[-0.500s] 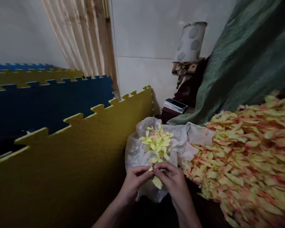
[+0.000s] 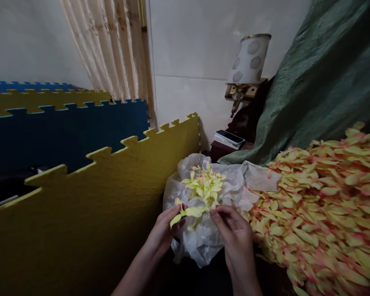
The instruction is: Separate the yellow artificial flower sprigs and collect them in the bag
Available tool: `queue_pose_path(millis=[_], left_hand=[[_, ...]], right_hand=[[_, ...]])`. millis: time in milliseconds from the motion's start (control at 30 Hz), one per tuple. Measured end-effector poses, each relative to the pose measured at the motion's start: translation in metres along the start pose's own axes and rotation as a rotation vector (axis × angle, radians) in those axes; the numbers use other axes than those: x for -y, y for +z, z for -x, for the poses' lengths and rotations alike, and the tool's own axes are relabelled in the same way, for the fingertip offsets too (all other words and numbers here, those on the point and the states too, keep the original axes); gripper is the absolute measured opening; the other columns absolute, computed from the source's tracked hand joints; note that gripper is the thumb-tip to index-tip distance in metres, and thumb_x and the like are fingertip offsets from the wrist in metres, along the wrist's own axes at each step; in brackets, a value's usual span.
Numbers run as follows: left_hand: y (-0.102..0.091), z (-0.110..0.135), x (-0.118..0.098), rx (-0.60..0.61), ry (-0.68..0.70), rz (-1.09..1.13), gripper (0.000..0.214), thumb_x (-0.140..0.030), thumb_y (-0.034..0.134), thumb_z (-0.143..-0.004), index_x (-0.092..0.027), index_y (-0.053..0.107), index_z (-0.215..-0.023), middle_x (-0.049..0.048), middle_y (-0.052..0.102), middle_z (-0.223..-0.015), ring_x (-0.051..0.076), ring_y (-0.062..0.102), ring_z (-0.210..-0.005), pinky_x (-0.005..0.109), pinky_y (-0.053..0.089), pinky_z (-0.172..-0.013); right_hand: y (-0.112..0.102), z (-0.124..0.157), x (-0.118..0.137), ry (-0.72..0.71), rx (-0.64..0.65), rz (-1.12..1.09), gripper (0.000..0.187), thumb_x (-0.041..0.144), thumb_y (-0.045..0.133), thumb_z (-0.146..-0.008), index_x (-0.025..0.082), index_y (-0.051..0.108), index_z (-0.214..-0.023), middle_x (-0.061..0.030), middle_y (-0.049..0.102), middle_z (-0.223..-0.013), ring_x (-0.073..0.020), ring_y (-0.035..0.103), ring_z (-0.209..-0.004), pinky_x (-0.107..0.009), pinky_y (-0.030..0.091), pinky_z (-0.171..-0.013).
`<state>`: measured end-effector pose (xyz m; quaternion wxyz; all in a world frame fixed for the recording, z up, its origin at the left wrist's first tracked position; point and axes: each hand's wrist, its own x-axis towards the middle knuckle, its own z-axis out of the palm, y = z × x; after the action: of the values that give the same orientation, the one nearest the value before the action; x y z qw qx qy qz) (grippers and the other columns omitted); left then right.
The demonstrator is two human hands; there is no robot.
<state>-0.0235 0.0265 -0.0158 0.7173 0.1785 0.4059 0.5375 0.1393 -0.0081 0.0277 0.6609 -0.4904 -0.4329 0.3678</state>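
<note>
My left hand [image 2: 164, 231] pinches a yellow-green artificial flower piece [image 2: 188, 213] with spread petals, held just over a clear plastic bag [image 2: 200, 240]. My right hand [image 2: 234, 236] is beside it, its fingertips curled at the flower's right end and against the bag. More yellow-green flower pieces [image 2: 205, 185] lie heaped in the bag's open mouth. A large pile of yellow and pink fabric petals [image 2: 320, 201] spreads to the right of my right hand.
Yellow [image 2: 89, 213] and blue [image 2: 64, 131] interlocking foam mats stand on edge at the left. Behind are a curtain [image 2: 111, 45], a wall lamp [image 2: 248, 61], a phone on a small stand [image 2: 230, 137] and a green cloth [image 2: 320, 82].
Both hands have risen slightly and moved apart. The flower piece, earlier folded between the fingertips of both hands, now shows spread petals in the left hand.
</note>
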Motion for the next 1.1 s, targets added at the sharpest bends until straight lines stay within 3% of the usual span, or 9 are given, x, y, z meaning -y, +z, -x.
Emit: queue_pose_path(millis=[167,300,400,500,633,700,900,1000,1100], left_hand=[[-0.002,-0.005,-0.005,-0.145,-0.02,0.083,0.006,-0.016,0.072,-0.078,-0.012,0.076,-0.075,0.0061,0.075,-0.081,0.011,0.066,-0.065,0.015,0.054,-0.059],[-0.004,-0.002,-0.007,-0.09,0.015,0.023,0.013,-0.022,0.079,-0.072,-0.013,0.077,-0.081,0.0067,0.075,-0.088,0.013,0.067,-0.073,0.016,0.053,-0.062],[0.0,0.002,-0.005,-0.036,0.044,-0.056,0.027,-0.031,0.087,-0.06,-0.014,0.078,-0.08,0.0058,0.074,-0.083,0.012,0.065,-0.071,0.015,0.05,-0.061],[0.005,0.006,-0.001,0.022,0.092,-0.144,0.031,-0.038,0.088,-0.057,-0.013,0.078,-0.072,0.0046,0.072,-0.072,0.01,0.061,-0.064,0.016,0.046,-0.059],[0.013,0.011,0.006,0.099,0.14,-0.184,0.029,-0.033,0.09,-0.053,-0.014,0.08,-0.071,0.0039,0.072,-0.066,0.013,0.061,-0.062,0.021,0.047,-0.065],[0.016,0.013,0.009,0.108,0.139,-0.179,0.028,-0.03,0.09,-0.051,-0.015,0.08,-0.072,0.0034,0.072,-0.063,0.013,0.06,-0.061,0.022,0.047,-0.065],[0.017,0.022,0.011,0.16,0.066,-0.222,0.027,-0.031,0.09,-0.053,-0.014,0.08,-0.073,0.0052,0.073,-0.065,0.011,0.058,-0.059,0.02,0.042,-0.06],[0.015,0.024,0.01,0.221,0.02,-0.236,0.028,-0.035,0.087,-0.059,-0.012,0.08,-0.075,0.0069,0.073,-0.066,0.012,0.058,-0.06,0.02,0.042,-0.06],[0.013,0.022,0.007,0.157,0.032,-0.166,0.03,-0.04,0.084,-0.062,-0.012,0.079,-0.072,0.0065,0.072,-0.065,0.013,0.059,-0.06,0.021,0.043,-0.061]], right_hand=[[0.007,-0.007,0.006,-0.04,-0.148,0.01,0.023,0.039,0.076,-0.073,0.02,0.065,-0.081,-0.0005,0.068,-0.073,-0.015,0.063,-0.066,-0.023,0.05,-0.059],[0.01,-0.039,0.007,-0.161,-0.205,0.134,0.024,0.039,0.073,-0.074,0.018,0.063,-0.084,-0.005,0.069,-0.079,-0.0196,0.066,-0.074,-0.031,0.053,-0.068],[0.011,-0.062,0.006,-0.275,-0.177,0.355,0.03,0.039,0.066,-0.078,0.017,0.063,-0.099,-0.0126,0.069,-0.102,-0.026,0.065,-0.096,-0.041,0.051,-0.084],[0.014,-0.054,0.007,-0.379,-0.109,0.571,0.032,0.038,0.065,-0.079,0.019,0.063,-0.104,-0.0117,0.068,-0.107,-0.026,0.063,-0.098,-0.041,0.049,-0.087],[0.02,-0.017,0.002,-0.235,0.217,0.57,0.012,0.029,0.073,-0.072,0.021,0.067,-0.078,-0.0017,0.068,-0.075,-0.0188,0.061,-0.069,-0.03,0.049,-0.065],[0.02,-0.006,-0.004,-0.125,0.291,0.492,0.008,0.025,0.074,-0.069,0.021,0.069,-0.073,-0.0012,0.068,-0.072,-0.0181,0.061,-0.067,-0.028,0.049,-0.063],[0.005,-0.005,-0.022,0.104,0.314,0.188,0.011,0.029,0.077,-0.066,0.019,0.076,-0.065,-0.0041,0.069,-0.066,-0.0184,0.064,-0.063,-0.027,0.051,-0.058],[0.0,-0.003,-0.022,0.132,0.316,0.165,0.015,0.033,0.078,-0.067,0.019,0.076,-0.064,-0.0025,0.065,-0.06,-0.0165,0.061,-0.056,-0.025,0.048,-0.052],[-0.002,0.001,-0.016,0.085,0.268,0.134,0.017,0.035,0.077,-0.071,0.019,0.075,-0.068,-0.0026,0.067,-0.065,-0.0167,0.063,-0.062,-0.026,0.049,-0.058]])
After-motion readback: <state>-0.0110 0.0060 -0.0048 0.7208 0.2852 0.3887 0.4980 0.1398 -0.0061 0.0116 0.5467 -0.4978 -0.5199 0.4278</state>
